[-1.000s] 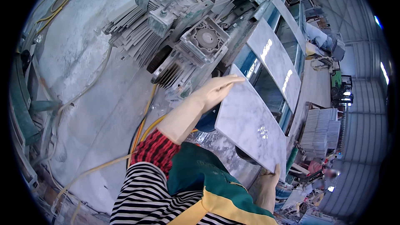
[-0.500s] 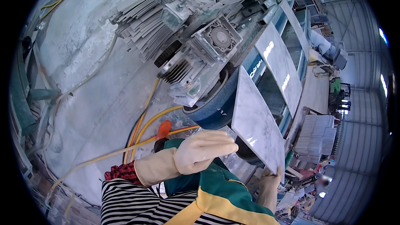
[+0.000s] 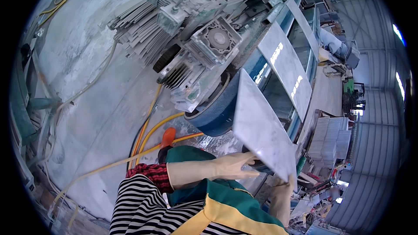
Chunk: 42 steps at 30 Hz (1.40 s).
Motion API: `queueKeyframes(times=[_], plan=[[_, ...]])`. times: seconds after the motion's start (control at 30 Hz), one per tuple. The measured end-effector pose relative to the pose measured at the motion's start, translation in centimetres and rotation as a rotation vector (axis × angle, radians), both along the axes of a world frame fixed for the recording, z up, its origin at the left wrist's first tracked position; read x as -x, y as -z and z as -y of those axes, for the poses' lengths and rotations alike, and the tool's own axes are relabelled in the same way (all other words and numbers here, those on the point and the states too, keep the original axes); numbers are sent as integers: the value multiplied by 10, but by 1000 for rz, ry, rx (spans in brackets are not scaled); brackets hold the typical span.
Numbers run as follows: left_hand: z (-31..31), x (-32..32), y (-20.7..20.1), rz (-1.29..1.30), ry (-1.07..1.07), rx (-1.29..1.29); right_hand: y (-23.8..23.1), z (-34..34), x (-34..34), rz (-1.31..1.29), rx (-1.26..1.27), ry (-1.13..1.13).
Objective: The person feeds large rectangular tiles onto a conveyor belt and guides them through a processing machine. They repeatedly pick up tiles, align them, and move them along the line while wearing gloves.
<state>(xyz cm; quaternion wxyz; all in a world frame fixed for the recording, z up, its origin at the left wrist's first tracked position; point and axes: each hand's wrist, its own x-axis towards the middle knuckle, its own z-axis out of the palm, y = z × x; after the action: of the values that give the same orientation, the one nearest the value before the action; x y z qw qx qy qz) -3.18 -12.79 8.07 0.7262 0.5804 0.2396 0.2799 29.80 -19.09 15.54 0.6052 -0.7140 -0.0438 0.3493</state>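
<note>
Slab (image 3: 261, 126): grey marble, tilted on edge, right of the motor (image 3: 196, 56) and blue belt (image 3: 217, 113). Left hand (image 3: 233, 165), gloved, grip closed on its near lower edge. Right hand (image 3: 285, 182) grips the near corner. Risk: wet gloves could slip, dropping the slab against the machine.

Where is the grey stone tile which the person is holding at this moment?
In the head view, the grey stone tile is right of centre, tilted, held at its lower edge by the left hand and right hand, beside the blue belt wheel.
</note>
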Motion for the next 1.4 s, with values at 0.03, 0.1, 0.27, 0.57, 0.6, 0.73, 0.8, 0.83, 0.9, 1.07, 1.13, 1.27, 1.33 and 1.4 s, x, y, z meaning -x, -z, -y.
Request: queueKeyframes(times=[0.03, 0.1, 0.27, 0.57, 0.6, 0.73, 0.8, 0.83, 0.9, 1.07, 1.13, 1.27, 1.33, 1.4], plan=[[-3, 2, -11, -68, 73, 34, 12, 7, 0, -61, 51, 101], [6, 6, -1, 16, 86, 42, 29, 19, 22, -181, 96, 152], [40, -16, 54, 366, -103, 1161, 99, 37, 28, -523, 157, 151], [56, -47, 102, 309, -530, 1262, 194, 97, -101, -347, 794, -830], [54, -47, 104, 283, -547, 1253, 166, 69, -97, -143, 1047, -999], [58, -52, 115, 224, -610, 1228, 25, -87, 14, 810, 971, -1161], [60, -58, 122, 244, -651, 1217, 45, -143, 11, 1175, 180, -1040], [61, -61, 125, 265, -687, 1214, 42, -179, 26, 1341, -25, -1122], [66, -67, 134, 260, -727, 1255, 42, -220, 39, 1444, 36, -1284], [95, -87, 203, 52, -731, 1274, 58, -256, 29, 1091, 783, -1451], [78, -69, 162, -56, -787, 1358, 42, -237, 40, 1034, 802, -1391], [88, -68, 204, -269, -842, 1098, 4, -188, 51, 1165, 629, -1201], [90, -54, 200, -251, -848, 759, -10, -146, 38, 1110, 545, -1046], [51, -37, 118, -310, -772, 505, -27, -103, 9, 1014, 528, -852]])
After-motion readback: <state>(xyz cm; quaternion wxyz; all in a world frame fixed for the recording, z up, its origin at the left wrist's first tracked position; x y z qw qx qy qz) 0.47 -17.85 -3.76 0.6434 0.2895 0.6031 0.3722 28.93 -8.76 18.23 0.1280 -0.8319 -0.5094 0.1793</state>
